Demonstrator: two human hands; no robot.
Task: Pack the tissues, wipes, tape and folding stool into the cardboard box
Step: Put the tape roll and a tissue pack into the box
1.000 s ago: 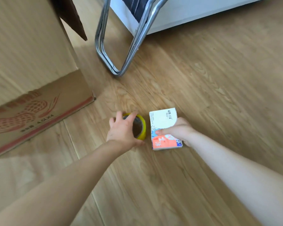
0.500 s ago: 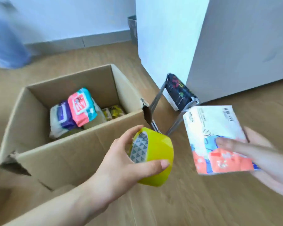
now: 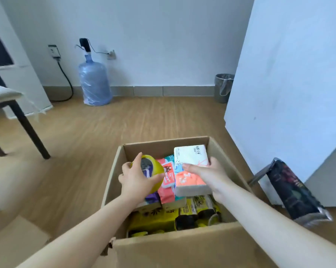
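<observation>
Wooden flooring [image 3: 144,120] surrounds an open cardboard box [image 3: 113,182] where a left hand [image 3: 136,180] clamps yellow tape [image 3: 153,169] and a right hand [image 3: 207,173] grips a tissue pack [image 3: 190,157], either liable to slide off the uneven packs beneath once released.

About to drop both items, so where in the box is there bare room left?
Hardly any. The cardboard box is packed: wipes pack mid-box, yellow packets along the near wall. The left hand holds the tape near the left wall; the tissues must go on top.

Yellow tape roll [image 3: 153,171] and tissue pack [image 3: 191,169] seemingly inside open cardboard box [image 3: 163,250]
</observation>
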